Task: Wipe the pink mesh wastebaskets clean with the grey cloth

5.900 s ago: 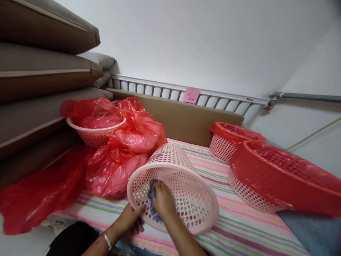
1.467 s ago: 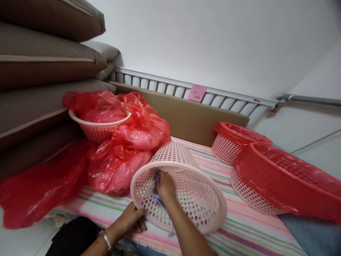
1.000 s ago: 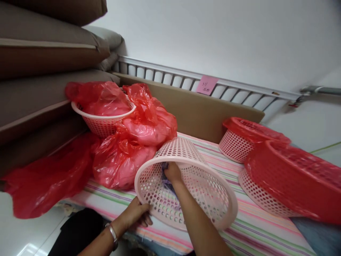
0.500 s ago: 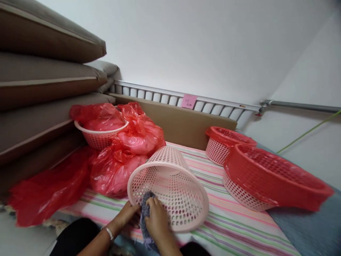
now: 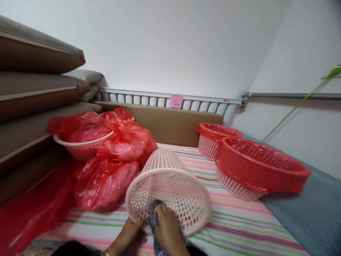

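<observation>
A pale pink perforated plastic basket (image 5: 166, 170) lies on its side, its mouth facing me. My left hand (image 5: 133, 231) grips the basket's lower left rim, thumb over the edge and the other fingers underneath. In my right hand (image 5: 167, 227) is a bunched grey-blue cloth (image 5: 153, 222), pressed against the inside wall near the lower rim. Part of the cloth hangs down in front of the rim. The palm side of my right hand is hidden.
Red plastic bags (image 5: 109, 185) and a basket (image 5: 82, 147) stuffed with red plastic lie on the left. Two baskets lined with red bags (image 5: 261, 163) stand on the right. Grey cushions (image 5: 39, 85) are stacked at left. Striped cloth (image 5: 239, 227) covers the surface.
My view has turned slightly, shifting the surroundings leftward. My right hand and the cloth sit a little further right along the basket's lower rim. The left hand keeps its grip.
</observation>
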Demonstrator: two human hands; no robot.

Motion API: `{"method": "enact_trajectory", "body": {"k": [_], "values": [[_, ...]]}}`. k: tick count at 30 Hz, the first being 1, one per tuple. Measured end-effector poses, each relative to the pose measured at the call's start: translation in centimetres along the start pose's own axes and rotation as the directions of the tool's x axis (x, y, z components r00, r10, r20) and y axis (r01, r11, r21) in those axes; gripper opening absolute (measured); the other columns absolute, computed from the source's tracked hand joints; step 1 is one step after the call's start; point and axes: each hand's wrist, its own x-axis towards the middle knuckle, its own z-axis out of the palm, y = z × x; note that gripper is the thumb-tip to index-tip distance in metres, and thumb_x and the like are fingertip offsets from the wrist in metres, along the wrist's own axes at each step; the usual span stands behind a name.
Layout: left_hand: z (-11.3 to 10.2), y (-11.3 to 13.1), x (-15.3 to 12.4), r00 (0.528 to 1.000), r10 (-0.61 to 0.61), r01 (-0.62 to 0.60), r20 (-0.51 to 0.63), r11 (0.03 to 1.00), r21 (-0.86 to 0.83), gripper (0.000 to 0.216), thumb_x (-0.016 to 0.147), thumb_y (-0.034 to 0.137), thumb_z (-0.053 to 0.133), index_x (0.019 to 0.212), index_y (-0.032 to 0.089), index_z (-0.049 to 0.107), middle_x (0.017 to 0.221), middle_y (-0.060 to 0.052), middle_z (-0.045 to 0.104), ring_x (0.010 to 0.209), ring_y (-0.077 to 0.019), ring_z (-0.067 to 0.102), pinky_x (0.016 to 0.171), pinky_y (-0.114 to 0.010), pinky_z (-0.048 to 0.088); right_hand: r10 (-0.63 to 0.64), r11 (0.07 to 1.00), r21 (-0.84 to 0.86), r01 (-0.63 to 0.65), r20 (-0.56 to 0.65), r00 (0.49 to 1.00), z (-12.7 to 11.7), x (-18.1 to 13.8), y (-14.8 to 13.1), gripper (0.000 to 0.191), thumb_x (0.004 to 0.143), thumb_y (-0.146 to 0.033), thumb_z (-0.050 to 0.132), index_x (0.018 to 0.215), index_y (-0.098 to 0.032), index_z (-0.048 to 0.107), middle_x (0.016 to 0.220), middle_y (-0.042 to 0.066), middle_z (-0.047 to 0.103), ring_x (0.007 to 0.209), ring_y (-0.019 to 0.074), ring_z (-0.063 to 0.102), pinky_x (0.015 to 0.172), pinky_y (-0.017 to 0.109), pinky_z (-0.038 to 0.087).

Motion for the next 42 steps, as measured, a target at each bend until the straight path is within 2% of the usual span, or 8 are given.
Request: {"method": "enact_trajectory", "body": {"k": [4, 9, 14, 18, 23, 33, 39, 42], "values": [[-0.4, -0.3, 0.3, 1.000, -0.019, 0.019, -0.001, 1.000, 0.023, 0.067, 0.057, 0.068, 0.063, 0.101, 0.021, 0.047, 0.063, -0.001, 0.065, 0.047, -0.0182, 0.062, 0.048, -0.030, 0.052, -0.068, 0.998, 0.009, 0.068, -0.030, 0.997, 1.8, 2.4, -1.0, 0.041, 0.061, -0.008, 0.048, 0.097, -0.024, 0.058, 0.102, 0.004, 0.060, 0.096, 0.0228, 0.052, 0.081, 0.031, 0.036], [-0.5, -1.4, 0.7, 0.999, -0.032, 0.031, -0.043, 0.999, -0.022, 0.059, 0.059, 0.064, 0.064, 0.091, 0.017, 0.050, 0.062, -0.001, 0.063, 0.043, -0.0147, 0.058, 0.043, -0.027, 0.050, -0.044, 0.998, -0.048, 0.041, -0.048, 0.998, 2.4, 9.7, 0.1, 0.039, 0.069, -0.008, 0.048, 0.103, -0.020, 0.061, 0.097, 0.008, 0.063, 0.091, 0.0242, 0.055, 0.078, 0.033, 0.039], [-0.5, -1.5, 0.7, 0.998, -0.054, 0.052, -0.017, 0.995, -0.084, 0.054, 0.060, 0.059, 0.068, 0.087, 0.015, 0.052, 0.067, -0.002, 0.063, 0.046, -0.0124, 0.058, 0.044, -0.025, 0.052, 0.025, 0.999, -0.022, -0.027, -0.107, 0.994, 3.0, 15.7, 1.7, 0.040, 0.084, -0.014, 0.038, 0.121, -0.021, 0.052, 0.118, 0.008, 0.057, 0.116, 0.0222, 0.045, 0.096, 0.034, 0.031], [-0.6, -1.2, 0.4, 0.999, -0.049, 0.047, -0.021, 0.996, -0.080, 0.056, 0.059, 0.060, 0.068, 0.088, 0.013, 0.054, 0.068, -0.003, 0.063, 0.044, -0.0125, 0.058, 0.043, -0.026, 0.052, 0.050, 0.999, -0.012, -0.051, -0.109, 0.993, 3.1, 17.3, 2.3, 0.039, 0.088, -0.016, 0.033, 0.123, -0.022, 0.050, 0.121, 0.007, 0.056, 0.119, 0.0211, 0.042, 0.099, 0.033, 0.029], [-0.5, -0.9, 0.1, 0.998, -0.057, 0.054, -0.029, 0.996, -0.074, 0.061, 0.057, 0.062, 0.067, 0.090, 0.012, 0.055, 0.065, -0.005, 0.064, 0.042, -0.0140, 0.058, 0.042, -0.027, 0.052, 0.031, 0.999, -0.034, -0.032, -0.026, 0.999, 2.6, 14.1, 1.3, 0.040, 0.073, -0.013, 0.050, 0.113, -0.018, 0.055, 0.108, 0.011, 0.061, 0.101, 0.0247, 0.054, 0.084, 0.032, 0.038], [-0.6, 0.0, -0.5, 0.999, 0.042, -0.041, 0.009, 0.994, -0.103, 0.052, 0.059, 0.057, 0.067, 0.086, 0.014, 0.059, 0.054, -0.001, 0.065, 0.045, -0.0155, 0.059, 0.044, -0.024, 0.048, -0.059, 0.998, -0.018, 0.060, 0.041, 0.997, 1.2, -1.1, -2.9, 0.036, 0.060, -0.013, 0.050, 0.094, -0.023, 0.054, 0.100, 0.005, 0.057, 0.094, 0.0234, 0.050, 0.079, 0.033, 0.036], [-0.2, 0.1, -0.7, 0.998, 0.057, -0.056, 0.001, 0.992, -0.116, 0.057, 0.059, 0.061, 0.065, 0.089, 0.013, 0.058, 0.052, 0.000, 0.064, 0.041, -0.0143, 0.058, 0.042, -0.024, 0.048, -0.040, 0.999, 0.035, 0.036, 0.100, 0.994, -0.2, -1.0, -2.4, 0.035, 0.058, -0.011, 0.049, 0.090, -0.024, 0.053, 0.094, 0.002, 0.058, 0.087, 0.0197, 0.053, 0.073, 0.028, 0.035], [-0.2, 0.3, -0.8, 0.999, 0.041, -0.043, -0.020, 0.993, -0.108, 0.061, 0.058, 0.063, 0.065, 0.092, 0.013, 0.057, 0.054, 0.000, 0.063, 0.039, -0.0132, 0.056, 0.040, -0.025, 0.049, -0.057, 0.998, 0.032, 0.057, 0.007, 0.998, -1.2, 1.5, -2.2, 0.037, 0.059, -0.009, 0.049, 0.092, -0.024, 0.054, 0.095, 0.002, 0.058, 0.091, 0.0191, 0.052, 0.077, 0.027, 0.034]]}}
